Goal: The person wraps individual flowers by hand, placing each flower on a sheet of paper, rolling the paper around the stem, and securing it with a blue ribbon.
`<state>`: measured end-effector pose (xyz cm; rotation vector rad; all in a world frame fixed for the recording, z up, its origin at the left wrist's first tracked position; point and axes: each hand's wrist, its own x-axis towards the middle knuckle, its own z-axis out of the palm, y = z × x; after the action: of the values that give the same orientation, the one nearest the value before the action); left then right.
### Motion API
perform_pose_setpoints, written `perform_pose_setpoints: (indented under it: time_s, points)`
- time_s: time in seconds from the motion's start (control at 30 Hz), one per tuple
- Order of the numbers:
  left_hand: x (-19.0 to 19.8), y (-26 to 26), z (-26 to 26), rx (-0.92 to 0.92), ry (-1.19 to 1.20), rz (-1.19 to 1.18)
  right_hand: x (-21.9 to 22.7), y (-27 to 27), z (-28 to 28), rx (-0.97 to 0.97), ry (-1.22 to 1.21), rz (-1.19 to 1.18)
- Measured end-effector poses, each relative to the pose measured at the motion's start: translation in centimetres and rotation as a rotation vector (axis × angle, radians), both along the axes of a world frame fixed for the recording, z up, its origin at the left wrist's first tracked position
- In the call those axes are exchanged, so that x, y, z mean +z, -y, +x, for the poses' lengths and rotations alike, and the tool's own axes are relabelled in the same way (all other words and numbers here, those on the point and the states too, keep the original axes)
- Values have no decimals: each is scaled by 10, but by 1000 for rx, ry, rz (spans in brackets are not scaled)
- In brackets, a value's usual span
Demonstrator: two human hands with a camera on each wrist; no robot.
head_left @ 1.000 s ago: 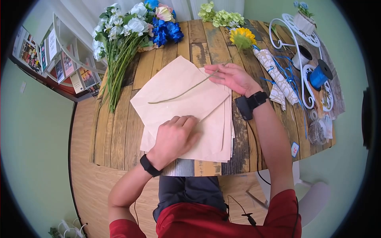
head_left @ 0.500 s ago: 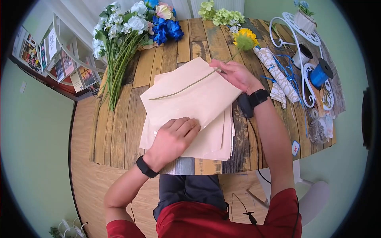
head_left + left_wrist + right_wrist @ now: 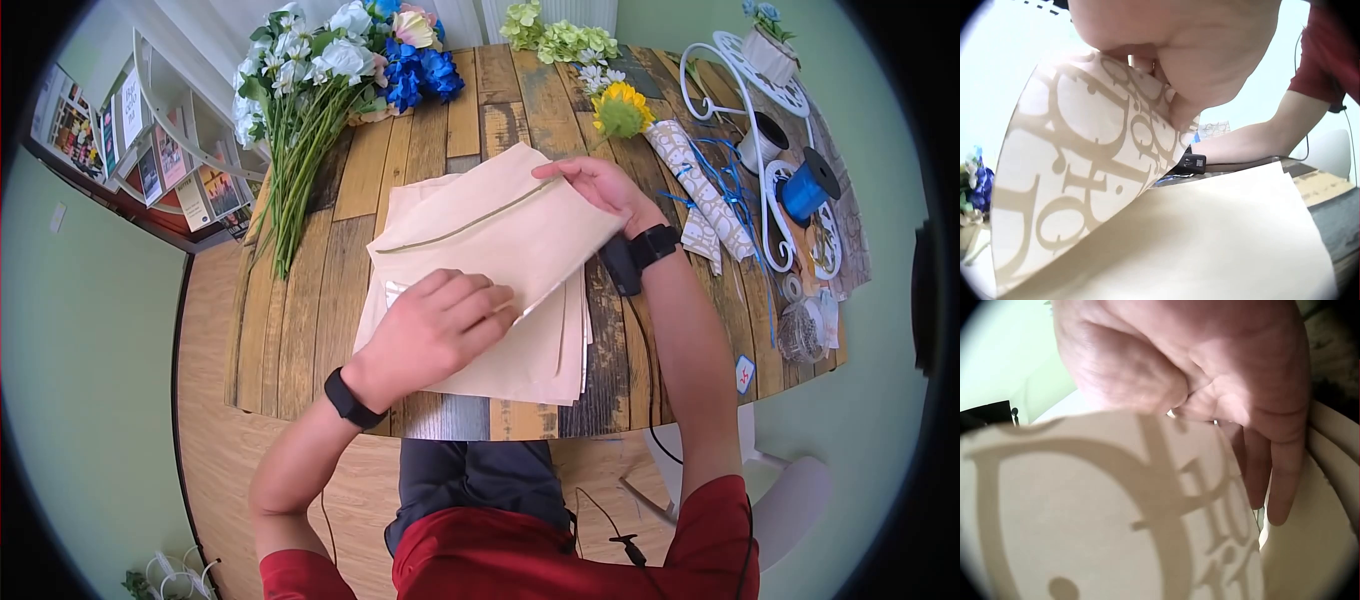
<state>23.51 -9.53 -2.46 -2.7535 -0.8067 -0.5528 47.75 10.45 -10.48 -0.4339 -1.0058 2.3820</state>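
A single yellow sunflower lies with its long green stem across the top sheet of beige paper, above a stack of sheets. The left hand pinches the sheet's near edge and holds it raised; the left wrist view shows its printed underside below the left hand. At the sheet's right corner the right hand grips the paper, its fingers beside the stem. In the right wrist view the sheet lies between thumb and fingers of the right hand.
White and blue flowers with bundled stems lie at the back left. Green hydrangeas are at the back. On the right are a patterned paper roll, a blue ribbon spool, a white spool and a white metal stand.
The top sheet and sunflower have shifted right, and the sheet's near edge has lifted with the left hand. The right hand has closed on the sheet's corner.
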Motion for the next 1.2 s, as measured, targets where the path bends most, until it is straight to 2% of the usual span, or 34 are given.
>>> perform_pose_setpoints:
  time_s: [0.03,0.07,0.1,0.13,0.17,0.2,0.23,0.3,0.33,0.43,0.47,0.53,0.67,0.83,0.97,1.03,1.17,1.2]
  points:
    - [0,-3,-1,0,0,0,-9,-5,3,14,-27,1]
    - [0,-7,-2,84,122,-105,-15,-10,6,13,-28,1]
    - [0,-12,-4,169,244,-210,-16,-13,9,18,-14,97]
    - [-2,-18,-7,168,244,-211,-17,-14,10,24,0,194]
    - [-5,-27,-10,307,423,-376,-21,-14,9,25,1,194]
    - [-8,-37,-14,447,601,-541,-19,-9,3,-76,2,92]
    - [-13,-49,-21,449,603,-540,-18,-6,-1,-176,3,-10]
    - [-20,-76,-38,671,793,-895,-14,-3,-1,-190,22,-16]
    - [-18,-85,-43,670,795,-894,-13,-3,-1,-209,41,-22]
    - [-7,-101,-51,732,761,-1228,-14,-5,4,-138,27,15]
    - [-12,-107,-56,728,760,-1229,-16,-7,6,-141,28,15]
    - [-29,-117,-67,645,893,-1406,-20,-12,9,-63,-16,75]
    - [-42,-119,-71,595,938,-1407,-18,-7,7,-72,-77,68]
    - [-47,-115,-72,540,1112,-1367,-8,-2,5,-73,-10,105]
    - [-42,-112,-76,669,924,-1332,-8,-1,2,-123,74,111]
    - [-43,-112,-79,704,885,-1338,-18,-9,1,-29,-121,108]
    - [-49,-112,-79,655,929,-1374,-24,-14,1,-119,-57,68]
    - [-46,-110,-71,616,1059,-1393,-24,-14,1,-126,-66,78]
